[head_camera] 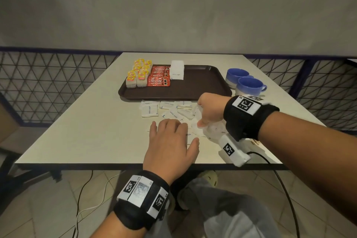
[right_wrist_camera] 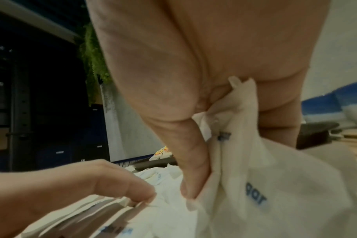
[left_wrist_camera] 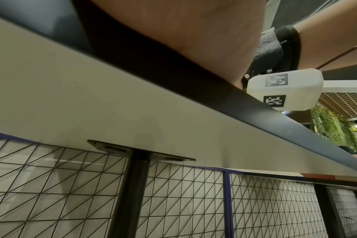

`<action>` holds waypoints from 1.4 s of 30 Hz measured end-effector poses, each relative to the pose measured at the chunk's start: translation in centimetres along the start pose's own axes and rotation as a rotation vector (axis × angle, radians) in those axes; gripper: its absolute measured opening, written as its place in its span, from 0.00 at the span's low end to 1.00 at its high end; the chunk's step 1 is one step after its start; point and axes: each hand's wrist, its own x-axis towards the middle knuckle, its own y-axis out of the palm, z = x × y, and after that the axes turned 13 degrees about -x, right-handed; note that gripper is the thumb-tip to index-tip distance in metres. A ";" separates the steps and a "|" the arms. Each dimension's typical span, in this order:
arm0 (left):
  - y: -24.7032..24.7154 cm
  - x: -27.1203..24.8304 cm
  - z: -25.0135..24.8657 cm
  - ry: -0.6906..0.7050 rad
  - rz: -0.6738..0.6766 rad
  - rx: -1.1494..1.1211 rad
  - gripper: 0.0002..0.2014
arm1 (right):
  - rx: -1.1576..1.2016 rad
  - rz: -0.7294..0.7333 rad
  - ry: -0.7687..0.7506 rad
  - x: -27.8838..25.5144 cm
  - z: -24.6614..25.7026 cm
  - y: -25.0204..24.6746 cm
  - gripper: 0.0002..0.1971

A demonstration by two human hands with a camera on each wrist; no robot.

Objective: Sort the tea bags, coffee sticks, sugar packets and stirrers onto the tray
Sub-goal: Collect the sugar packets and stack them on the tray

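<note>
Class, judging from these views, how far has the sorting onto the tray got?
Done: tea bags, Nescafe sticks and one sugar stack on the tray. In hand: right hand grips sugar packets; left hand rests on others. Left: loose packets; no stirrers visible.

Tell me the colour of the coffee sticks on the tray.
Red with white lettering; the coffee sticks show best in the head view, on the dark brown tray.

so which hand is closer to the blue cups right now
Right. The right hand grips sugar packets just in front of the tray, a little short of the blue cups. The left hand lies flat on packets nearer the table's front edge, farther away.
</note>
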 end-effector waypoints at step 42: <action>-9.0 11.1 -2.1 -0.468 0.267 -1.704 0.39 | 1.676 -0.031 -0.103 0.4 -4.6 -4.5 0.20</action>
